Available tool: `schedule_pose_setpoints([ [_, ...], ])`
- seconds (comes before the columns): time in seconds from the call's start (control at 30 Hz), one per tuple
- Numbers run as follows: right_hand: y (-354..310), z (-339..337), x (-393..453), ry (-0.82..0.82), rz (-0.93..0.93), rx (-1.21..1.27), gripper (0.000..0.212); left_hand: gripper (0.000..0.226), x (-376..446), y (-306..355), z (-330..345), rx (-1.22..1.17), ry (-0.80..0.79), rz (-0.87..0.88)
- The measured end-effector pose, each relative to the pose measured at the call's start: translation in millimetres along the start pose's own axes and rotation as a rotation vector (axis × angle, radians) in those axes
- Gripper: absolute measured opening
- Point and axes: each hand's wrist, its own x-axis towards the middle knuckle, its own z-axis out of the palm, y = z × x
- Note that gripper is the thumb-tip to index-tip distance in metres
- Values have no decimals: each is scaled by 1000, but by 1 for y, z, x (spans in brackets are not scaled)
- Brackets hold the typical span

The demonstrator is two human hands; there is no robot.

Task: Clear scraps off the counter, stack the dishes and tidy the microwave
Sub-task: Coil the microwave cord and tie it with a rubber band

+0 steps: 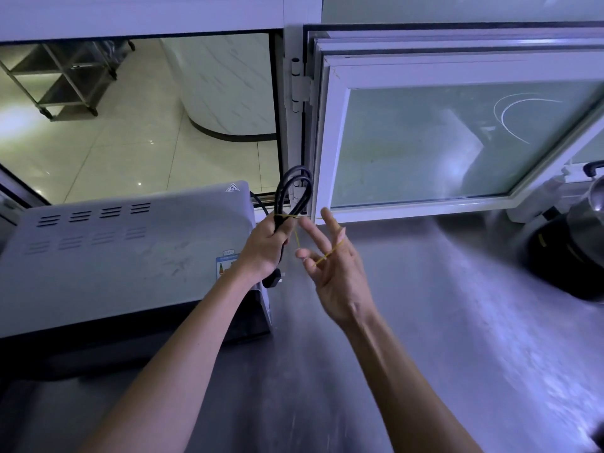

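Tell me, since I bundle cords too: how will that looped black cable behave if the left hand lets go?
The black cable stands in stiff upright loops above the left hand, so it would probably spring apart. The yellow rubber band, stretched over the right hand, looks only partly wrapped. The plug dangling below would likely drag it down.

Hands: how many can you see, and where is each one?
2. The left hand grips the looped black cord beside the microwave; the right hand is open, over the counter.
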Motion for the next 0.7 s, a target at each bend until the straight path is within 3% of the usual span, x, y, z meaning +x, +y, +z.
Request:
schedule_pose_setpoints([
  [0.13, 25, 2, 1, 223, 55, 448, 71, 26, -6, -5, -3, -1, 32, 84],
  [0.27, 16, -1, 15, 354, 17, 526, 64, 23, -12, -5, -2, 56, 26, 138],
  [0.4, -6, -5, 28, 390, -44, 437, 56, 19, -15, -2, 1, 146, -20, 198],
  [0.57, -18, 2, 35, 372, -68, 199, 68, 15, -17, -2, 1, 161, -46, 230],
  [0.7, -10, -4, 32, 338, -113, -9, 60, 39, -20, 1, 5, 285, -68, 287],
])
